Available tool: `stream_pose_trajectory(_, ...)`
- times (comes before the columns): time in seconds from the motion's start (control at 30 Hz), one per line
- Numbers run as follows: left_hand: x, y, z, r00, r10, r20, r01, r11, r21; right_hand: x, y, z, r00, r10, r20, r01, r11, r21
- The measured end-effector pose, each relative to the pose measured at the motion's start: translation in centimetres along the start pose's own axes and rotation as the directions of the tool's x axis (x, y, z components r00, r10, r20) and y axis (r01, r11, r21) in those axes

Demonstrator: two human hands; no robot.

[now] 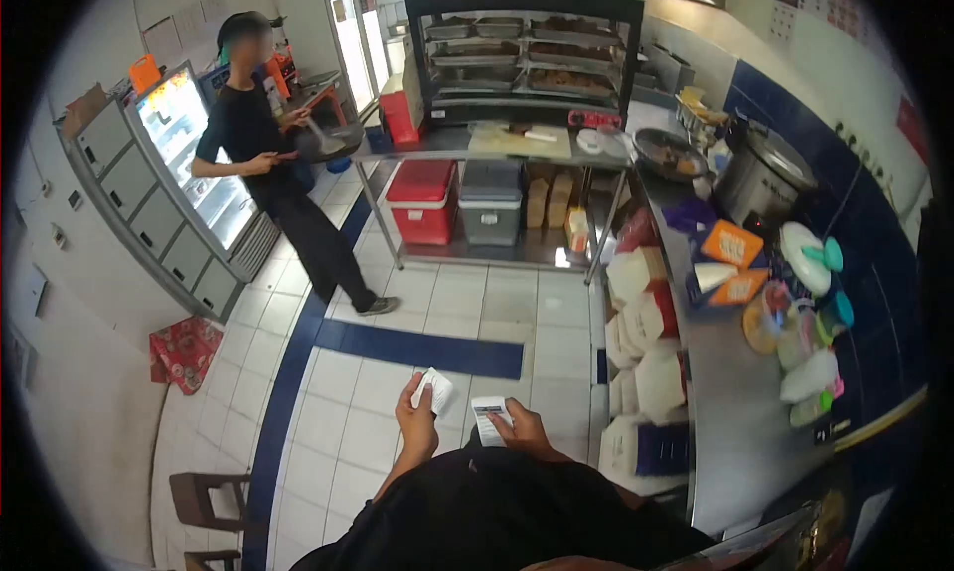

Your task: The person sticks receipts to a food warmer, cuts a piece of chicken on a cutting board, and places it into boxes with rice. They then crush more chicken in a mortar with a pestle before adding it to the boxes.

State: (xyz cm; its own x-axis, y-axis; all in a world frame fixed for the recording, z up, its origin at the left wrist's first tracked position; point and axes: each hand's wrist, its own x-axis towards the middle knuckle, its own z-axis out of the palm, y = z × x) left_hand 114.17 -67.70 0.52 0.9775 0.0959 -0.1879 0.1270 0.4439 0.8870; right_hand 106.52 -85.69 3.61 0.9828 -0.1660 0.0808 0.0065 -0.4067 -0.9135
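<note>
My left hand pinches a small white paper slip between thumb and fingers, its surface tilted. Close by on the right, my right hand grips another white paper slip with dark print at its top; this looks like a receipt. The two slips are apart from each other, held in front of my body above the tiled floor. The print is too small to read.
A co-worker at the left holds a pan. Ahead, a steel table bears a food display cabinet, with coolers beneath. A steel counter with containers runs along my right. Stools stand lower left.
</note>
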Motion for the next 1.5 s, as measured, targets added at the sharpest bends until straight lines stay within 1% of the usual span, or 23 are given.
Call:
stream_pose_trajectory(0.07, 6.2, 1.6, 3.7, 0.999, -0.001, 0.042, -0.001, 0.999, 0.049, 5.8, 1.2, -1.8, 0.999, 0.019, -0.037, -0.017, 0.999, 0.042)
stream_pose_trajectory(0.1, 9.1, 2.4, 5.6, 0.996, 0.022, 0.082, -0.031, 0.992, 0.118, 8.6, 1.4, -2.7, 0.988, 0.146, -0.058, -0.124, 0.952, 0.281)
stream_pose_trajectory(0.13, 11.9, 3.3, 7.5, 0.991, 0.045, 0.127, -0.068, 0.980, 0.188, 11.5, 2.1, -4.1, 0.972, 0.205, -0.115, -0.179, 0.963, 0.202)
stream_pose_trajectory(0.2, 17.8, 5.0, 11.4, 0.972, 0.066, 0.224, -0.152, 0.907, 0.392, 16.5, 2.3, -7.8, 0.960, 0.154, -0.232, -0.076, 0.947, 0.312)
stream_pose_trajectory(0.27, 24.5, 4.6, 15.7, 0.869, 0.332, 0.366, -0.459, 0.817, 0.349, 21.1, 5.6, -11.5, 0.926, 0.019, -0.377, 0.107, 0.944, 0.311)
stream_pose_trajectory(0.47, 40.1, 7.5, 31.1, 0.740, 0.458, 0.493, -0.661, 0.631, 0.406, 33.8, 10.8, -24.2, 0.757, 0.272, -0.594, 0.056, 0.879, 0.474)
stream_pose_trajectory(0.5, 42.7, 7.5, 33.8, 0.706, 0.523, 0.478, -0.685, 0.676, 0.271, 37.9, 12.3, -25.4, 0.631, 0.089, -0.770, 0.164, 0.956, 0.245)
stream_pose_trajectory(0.53, 45.5, 8.3, 36.9, 0.691, 0.549, 0.471, -0.699, 0.673, 0.242, 41.2, 12.8, -28.0, 0.746, 0.191, -0.637, 0.130, 0.897, 0.422)
stream_pose_trajectory(0.63, 51.8, 11.1, 43.5, 0.664, 0.588, 0.461, -0.725, 0.657, 0.206, 53.7, 11.2, -33.8, 0.786, -0.067, -0.615, 0.230, 0.954, 0.190)
stream_pose_trajectory(0.73, 57.0, 16.3, 51.1, 0.599, 0.572, 0.560, -0.800, 0.465, 0.380, 67.7, 5.5, -38.0, 0.733, -0.361, -0.577, 0.373, 0.922, -0.102)
stream_pose_trajectory(0.8, 62.9, 18.6, 57.0, 0.248, 0.729, 0.638, -0.967, 0.225, 0.119, 76.9, -0.1, -40.0, 0.707, -0.504, -0.496, 0.466, 0.859, -0.209)
stream_pose_trajectory(0.87, 66.1, 22.0, 62.9, 0.278, 0.697, 0.662, -0.925, 0.380, -0.012, 85.0, -5.6, -40.6, 0.573, -0.648, -0.502, 0.444, 0.760, -0.475)
stream_pose_trajectory(0.93, 73.2, 24.6, 68.3, 0.000, 0.753, 0.658, -1.000, 0.006, -0.006, 94.3, -8.8, -41.6, 0.367, -0.848, -0.384, 0.574, 0.531, -0.623)
stream_pose_trajectory(1.07, 83.8, 28.6, 75.5, -0.063, 0.774, 0.630, -0.996, -0.087, 0.007, 104.9, -14.7, -43.0, 0.384, -0.831, -0.403, 0.223, 0.507, -0.832)
stream_pose_trajectory(1.1, 86.9, 29.1, 76.5, -0.238, 0.780, 0.578, -0.928, -0.358, 0.100, 107.1, -15.2, -43.5, 0.341, -0.825, -0.451, 0.113, 0.513, -0.851)
stream_pose_trajectory(1.13, 86.7, 29.7, 76.0, 0.009, 0.753, 0.658, -0.980, -0.125, 0.155, 108.8, -15.2, -44.1, 0.206, -0.880, -0.429, 0.027, 0.443, -0.896)
stream_pose_trajectory(1.17, 87.8, 29.8, 76.0, -0.097, 0.778, 0.621, -0.950, -0.258, 0.175, 110.5, -14.8, -44.9, 0.179, -0.862, -0.475, -0.195, 0.442, -0.876)
stream_pose_trajectory(1.2, 89.0, 29.7, 76.0, -0.203, 0.781, 0.591, -0.903, -0.383, 0.195, 111.2, -14.1, -45.6, 0.108, -0.889, -0.446, -0.190, 0.421, -0.887)
stream_pose_trajectory(1.23, 89.3, 29.8, 75.9, -0.305, 0.776, 0.552, -0.824, -0.505, 0.255, 111.7, -14.0, -46.8, -0.168, -0.968, -0.187, -0.170, 0.215, -0.962)
stream_pose_trajectory(1.27, 88.4, 30.1, 75.3, -0.179, 0.786, 0.592, -0.834, -0.440, 0.333, 111.3, -14.4, -46.6, -0.249, -0.950, -0.190, -0.140, 0.229, -0.963)
stream_pose_trajectory(1.33, 89.2, 30.7, 74.7, -0.292, 0.789, 0.541, -0.747, -0.541, 0.386, 110.4, -14.8, -46.6, -0.236, -0.955, -0.177, -0.158, 0.218, -0.963)
stream_pose_trajectory(1.43, 90.1, 31.7, 74.3, -0.391, 0.659, 0.642, -0.549, -0.727, 0.411, 109.7, -14.7, -47.8, 0.058, -0.998, 0.040, -0.146, -0.048, -0.988)
stream_pose_trajectory(1.5, 90.6, 32.1, 73.9, -0.371, 0.637, 0.676, -0.555, -0.735, 0.389, 109.2, -14.4, -48.2, 0.095, -0.995, 0.029, 0.056, -0.024, -0.998)
